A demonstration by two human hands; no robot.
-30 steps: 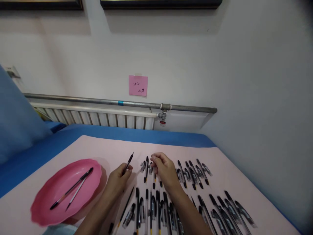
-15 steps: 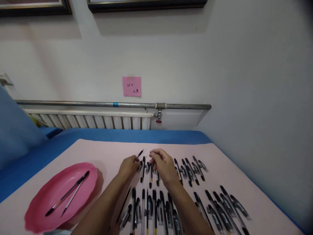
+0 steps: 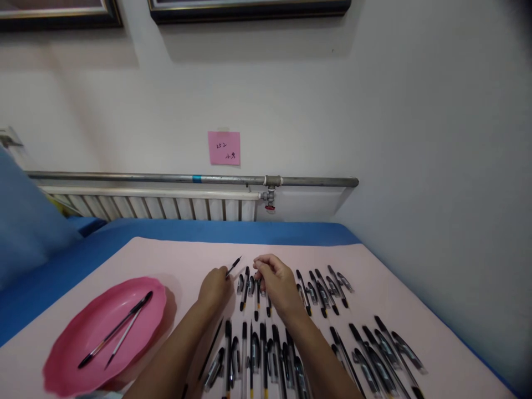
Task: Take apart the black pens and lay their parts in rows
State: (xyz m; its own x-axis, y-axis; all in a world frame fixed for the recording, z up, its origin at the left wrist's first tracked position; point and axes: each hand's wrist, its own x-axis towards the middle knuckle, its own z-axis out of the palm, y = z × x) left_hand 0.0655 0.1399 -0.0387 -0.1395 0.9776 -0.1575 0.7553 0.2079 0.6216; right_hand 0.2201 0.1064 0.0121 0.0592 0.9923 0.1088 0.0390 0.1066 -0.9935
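Note:
My left hand (image 3: 214, 287) is closed around a pen (image 3: 234, 266), whose black grip and fine tip point up and to the right. To its right, my right hand (image 3: 279, 281) has thumb and forefinger pinched together; whatever they hold, if anything, is too small to make out. The two hands are apart. Just below them lies a group of pen barrels (image 3: 244, 288) with black ends, with clear-and-black caps (image 3: 240, 284) among them. My right hand covers part of that group.
A pink oval dish (image 3: 58, 363) at the left holds a pen (image 3: 116, 328) and a thin white refill (image 3: 123, 339). More pens, caps and refills lie in rows in front of my forearms, and another group of pens (image 3: 369, 354) lies at the right. Behind the table runs a metal pipe (image 3: 166, 178).
My left hand has drawn slightly to the left with the pen, widening the gap to my right hand. My right hand stays nearly still in its pinch.

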